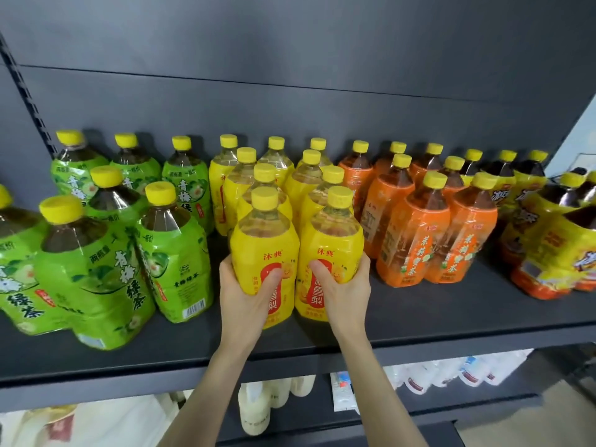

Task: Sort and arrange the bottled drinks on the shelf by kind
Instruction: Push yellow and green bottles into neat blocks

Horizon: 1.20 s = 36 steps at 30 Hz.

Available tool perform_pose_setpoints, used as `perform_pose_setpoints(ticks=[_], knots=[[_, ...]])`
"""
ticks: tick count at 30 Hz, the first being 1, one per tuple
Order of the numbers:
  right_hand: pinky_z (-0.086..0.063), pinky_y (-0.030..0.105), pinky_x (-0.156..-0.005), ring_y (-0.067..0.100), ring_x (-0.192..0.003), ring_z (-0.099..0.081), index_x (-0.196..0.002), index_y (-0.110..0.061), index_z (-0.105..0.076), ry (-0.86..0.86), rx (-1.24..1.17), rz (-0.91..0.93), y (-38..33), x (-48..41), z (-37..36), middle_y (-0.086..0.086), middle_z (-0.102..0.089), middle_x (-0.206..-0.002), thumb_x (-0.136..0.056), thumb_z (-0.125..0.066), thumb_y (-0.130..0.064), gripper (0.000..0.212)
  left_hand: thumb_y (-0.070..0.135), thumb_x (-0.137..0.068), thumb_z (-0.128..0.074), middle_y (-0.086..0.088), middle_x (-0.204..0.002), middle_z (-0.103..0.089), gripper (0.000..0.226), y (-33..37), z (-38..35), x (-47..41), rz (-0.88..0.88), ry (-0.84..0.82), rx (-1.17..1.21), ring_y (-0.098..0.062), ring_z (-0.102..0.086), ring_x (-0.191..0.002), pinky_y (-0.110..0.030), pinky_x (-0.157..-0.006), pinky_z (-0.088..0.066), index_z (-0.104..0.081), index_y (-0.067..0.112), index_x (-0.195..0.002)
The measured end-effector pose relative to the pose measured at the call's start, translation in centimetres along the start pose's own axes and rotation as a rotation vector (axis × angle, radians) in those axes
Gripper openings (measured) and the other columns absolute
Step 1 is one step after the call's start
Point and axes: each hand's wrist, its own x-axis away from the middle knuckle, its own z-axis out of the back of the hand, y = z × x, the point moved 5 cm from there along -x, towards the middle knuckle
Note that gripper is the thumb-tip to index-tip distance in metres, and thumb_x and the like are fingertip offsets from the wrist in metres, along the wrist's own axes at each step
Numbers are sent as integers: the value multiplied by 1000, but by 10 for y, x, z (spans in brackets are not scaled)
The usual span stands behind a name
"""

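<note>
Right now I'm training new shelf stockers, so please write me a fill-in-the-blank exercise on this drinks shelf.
The left hand and right hand each grip a front pear drink bottle with a ____ label.
The green plum tea bottles fill the ____ end of the shelf.
The jasmine tea bottles wear ____ labels.
Missing words: yellow; left; orange.

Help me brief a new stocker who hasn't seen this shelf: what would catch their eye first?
The left hand and right hand grip two yellow-labelled bottles, one each, at the front middle of the shelf. Either side stand colour blocks: green-labelled bottles to the left, orange-labelled bottles to the right, all yellow-capped.
</note>
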Motion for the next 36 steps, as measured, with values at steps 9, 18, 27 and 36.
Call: perform_pose_setpoints(ticks=[9, 18, 27, 36], knots=[[-48, 47, -100, 16, -124, -52, -147, -32, -23, -61, 131, -1, -17, 21, 3, -5, -49, -139, -61, -69, -71, 105, 62, -73, -62, 9, -124, -58, 78, 9, 6, 5, -18, -145, -107, -5, -59, -111, -14, -79, -52, -34, 31, -138], [-47, 46, -99, 18, -123, -52, -132, -16, -52, 20, 345, 245, -49, 72, 27, 0, -55, -133, -90, -66, -22, 45, 44, -80, -60, 20, -99, -65, 32, 40, 50, 43, -142, -87, -326, 5, -62, -96, -8, -76, -48, -60, 30, -108], [-50, 31, -86, 11, -96, -63, -103, -14, -68, -136, 259, 316, -110, 127, -49, -1, -69, -99, -90, -65, -17, 13, 39, -83, -60, 21, -82, -69, 14, 111, 154, 52, -328, 44, -349, 5, -63, -81, -6, -74, -45, -65, 29, -91], [-51, 32, -84, 13, -95, -64, -102, -12, -69, -256, 173, 347, -112, 249, -225, -1, -69, -97, -90, -66, -16, 13, 44, -79, -58, 28, -87, -67, 16, 109, 365, 51, -267, 105, -418, 6, -62, -82, -3, -68, -43, -63, 34, -91]])
